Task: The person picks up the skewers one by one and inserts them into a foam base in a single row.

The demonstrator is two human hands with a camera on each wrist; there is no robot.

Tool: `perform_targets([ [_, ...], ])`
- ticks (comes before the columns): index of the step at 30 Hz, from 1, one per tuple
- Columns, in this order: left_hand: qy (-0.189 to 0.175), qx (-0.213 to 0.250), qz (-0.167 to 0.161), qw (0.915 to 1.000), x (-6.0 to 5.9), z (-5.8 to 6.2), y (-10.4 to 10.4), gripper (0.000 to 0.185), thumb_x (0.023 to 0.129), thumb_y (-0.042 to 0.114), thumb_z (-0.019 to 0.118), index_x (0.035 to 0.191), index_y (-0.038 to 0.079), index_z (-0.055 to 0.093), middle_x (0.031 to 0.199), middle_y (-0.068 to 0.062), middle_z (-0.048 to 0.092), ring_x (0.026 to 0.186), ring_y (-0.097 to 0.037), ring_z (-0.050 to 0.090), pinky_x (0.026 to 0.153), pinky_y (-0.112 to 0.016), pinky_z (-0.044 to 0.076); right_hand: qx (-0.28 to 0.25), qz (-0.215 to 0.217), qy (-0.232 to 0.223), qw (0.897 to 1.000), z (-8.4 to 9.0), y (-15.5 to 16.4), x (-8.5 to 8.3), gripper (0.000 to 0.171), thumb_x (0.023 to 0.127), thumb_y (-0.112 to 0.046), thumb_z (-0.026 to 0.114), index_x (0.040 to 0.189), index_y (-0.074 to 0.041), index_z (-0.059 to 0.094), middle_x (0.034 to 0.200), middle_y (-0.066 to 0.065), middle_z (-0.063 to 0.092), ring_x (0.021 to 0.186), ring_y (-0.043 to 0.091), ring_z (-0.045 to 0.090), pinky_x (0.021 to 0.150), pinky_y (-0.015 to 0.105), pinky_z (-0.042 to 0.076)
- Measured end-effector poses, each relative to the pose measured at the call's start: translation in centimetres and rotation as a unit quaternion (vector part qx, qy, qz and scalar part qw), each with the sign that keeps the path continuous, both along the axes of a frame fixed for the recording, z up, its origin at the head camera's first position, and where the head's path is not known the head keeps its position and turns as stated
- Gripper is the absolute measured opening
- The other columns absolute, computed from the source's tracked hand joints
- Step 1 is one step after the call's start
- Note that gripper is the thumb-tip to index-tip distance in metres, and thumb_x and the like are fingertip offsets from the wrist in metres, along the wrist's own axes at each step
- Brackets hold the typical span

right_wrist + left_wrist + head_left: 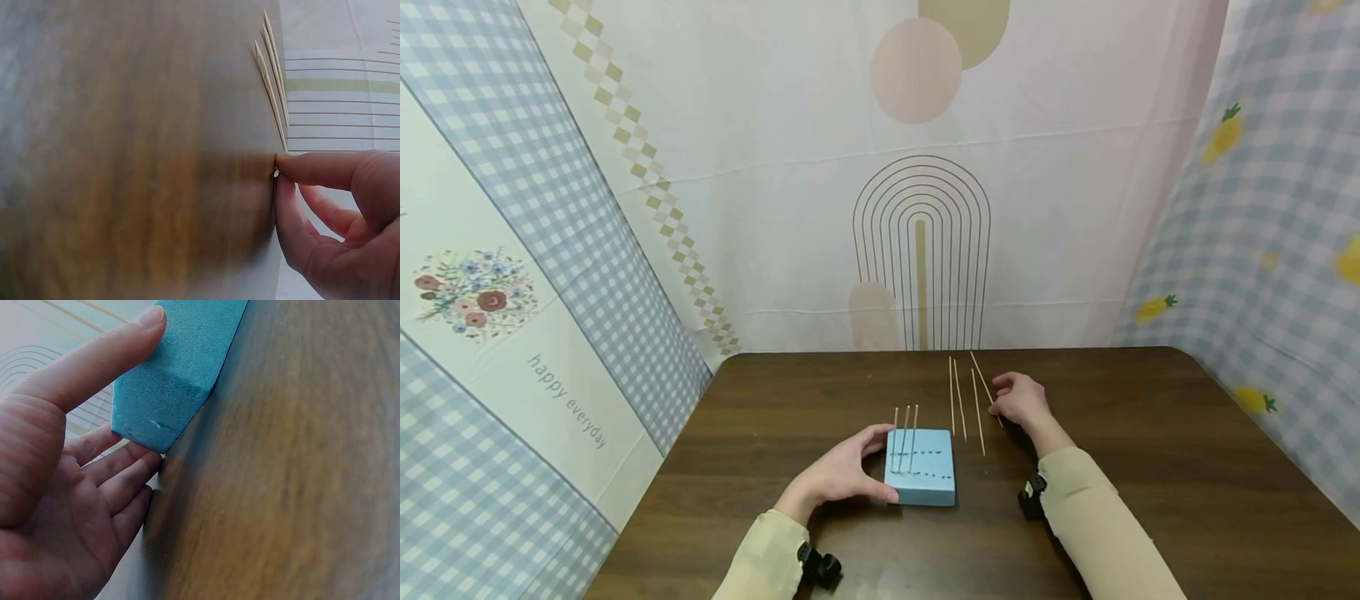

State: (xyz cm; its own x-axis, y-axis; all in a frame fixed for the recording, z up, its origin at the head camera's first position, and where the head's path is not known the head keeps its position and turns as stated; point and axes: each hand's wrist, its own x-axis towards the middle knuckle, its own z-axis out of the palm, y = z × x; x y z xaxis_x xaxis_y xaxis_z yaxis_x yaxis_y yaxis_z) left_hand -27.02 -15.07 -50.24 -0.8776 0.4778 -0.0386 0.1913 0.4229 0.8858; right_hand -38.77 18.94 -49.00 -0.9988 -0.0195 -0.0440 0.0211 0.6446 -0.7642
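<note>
Four thin wooden skewers lie loose on the desk just to the right of the blue foam block, and three more skewers stand upright in the block's left part, beside rows of small holes. The right hand rests at the skewer farthest from the block; in the right wrist view its thumb and forefinger tips are pressed together at the desk surface, seemingly pinching that skewer's end, though the stick itself is barely visible between them. The left hand steadies the block from its left side: the thumb lies straight along one face, the other fingers nearly straight behind the corner, bracing rather than clamping.

The skewers look very light, stiff along their length, yet easy to snap if bent, and they lie flat, so lifting one probably needs a fingertip nip at an end or rolling it up. A hold near the middle would likely give better control. The foam looks light and soft and may slide, so bracing it seems wise.
</note>
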Motion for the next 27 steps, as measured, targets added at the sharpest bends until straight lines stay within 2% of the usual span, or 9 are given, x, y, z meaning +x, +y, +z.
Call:
perform_targets([
  [4,0.009,0.000,-0.005,1.0000,-0.1,0.0,0.1,0.105,0.079,0.022,0.099,0.164,0.008,0.039,0.161,-0.007,0.050,0.151,-0.029,0.045,0.123,-0.050,0.031,-0.003,-0.008,0.000,1.000,0.4,0.2,0.2,0.054,0.080,0.004,0.078,0.133,0.006,0.065,0.118,0.025,0.073,0.113,0.042,0.067,0.093,0.049,0.054],
  [7,0.014,0.000,-0.005,0.9999,-0.1,0.1,0.1,0.105,0.079,0.021,0.098,0.164,0.007,0.039,0.162,-0.009,0.049,0.151,-0.030,0.045,0.123,-0.051,0.031,-0.013,-0.014,-0.005,1.000,0.5,0.7,0.4,0.057,0.079,0.005,0.075,0.136,0.004,0.064,0.119,0.024,0.074,0.110,0.037,0.068,0.084,0.040,0.055],
  [11,0.012,-0.001,-0.002,0.9999,-0.1,0.1,0.2,0.104,0.079,0.021,0.098,0.164,0.008,0.039,0.162,-0.009,0.049,0.151,-0.030,0.045,0.123,-0.052,0.031,-0.087,-0.009,-0.031,0.996,0.6,1.7,1.0,0.063,0.084,0.006,0.070,0.145,0.005,0.058,0.126,0.026,0.072,0.096,0.023,0.070,0.071,0.030,0.054],
  [13,0.012,0.001,-0.003,0.9999,0.0,0.1,0.2,0.104,0.079,0.021,0.098,0.164,0.008,0.039,0.162,-0.008,0.049,0.151,-0.029,0.045,0.123,-0.053,0.031,-0.148,0.003,-0.054,0.988,0.5,2.2,1.5,0.066,0.089,0.006,0.068,0.152,0.007,0.050,0.132,0.029,0.068,0.089,0.016,0.069,0.069,0.028,0.055],
  [16,0.012,0.003,-0.003,0.9999,0.0,0.1,0.3,0.104,0.079,0.020,0.099,0.164,0.008,0.039,0.162,-0.009,0.049,0.151,-0.030,0.045,0.123,-0.054,0.030,-0.243,0.024,-0.094,0.965,0.1,3.1,2.2,0.070,0.097,0.004,0.066,0.161,0.006,0.038,0.136,0.027,0.067,0.090,0.010,0.070,0.074,0.025,0.057],
  [18,0.011,0.005,-0.003,0.9999,0.1,0.1,0.2,0.105,0.078,0.020,0.099,0.164,0.007,0.039,0.162,-0.010,0.049,0.151,-0.031,0.045,0.123,-0.054,0.030,-0.293,0.039,-0.111,0.949,-0.2,3.7,2.7,0.072,0.100,0.001,0.066,0.164,0.005,0.032,0.132,0.021,0.071,0.093,0.008,0.071,0.077,0.024,0.057],
  [21,0.010,0.004,-0.001,0.9999,0.0,0.1,0.1,0.105,0.078,0.020,0.099,0.163,0.007,0.040,0.162,-0.010,0.049,0.151,-0.031,0.044,0.123,-0.055,0.030,-0.332,0.055,-0.127,0.933,-0.5,4.2,3.1,0.074,0.103,-0.001,0.066,0.166,0.003,0.028,0.127,0.010,0.074,0.097,0.008,0.072,0.079,0.026,0.057],
  [23,0.010,0.003,-0.001,0.9999,0.1,0.1,0.1,0.105,0.078,0.020,0.099,0.163,0.007,0.040,0.162,-0.011,0.049,0.151,-0.031,0.044,0.123,-0.055,0.030,-0.334,0.063,-0.128,0.932,-0.4,4.4,3.3,0.073,0.103,-0.002,0.066,0.166,0.002,0.029,0.125,0.007,0.075,0.097,0.008,0.072,0.077,0.027,0.057],
  [27,0.011,0.003,-0.001,0.9999,0.1,0.2,0.1,0.105,0.078,0.020,0.099,0.163,0.007,0.040,0.162,-0.011,0.049,0.150,-0.031,0.045,0.123,-0.054,0.030,-0.313,0.075,-0.123,0.939,0.0,4.4,3.5,0.067,0.104,-0.004,0.062,0.164,0.000,0.035,0.124,0.008,0.072,0.095,0.010,0.070,0.077,0.027,0.057],
])
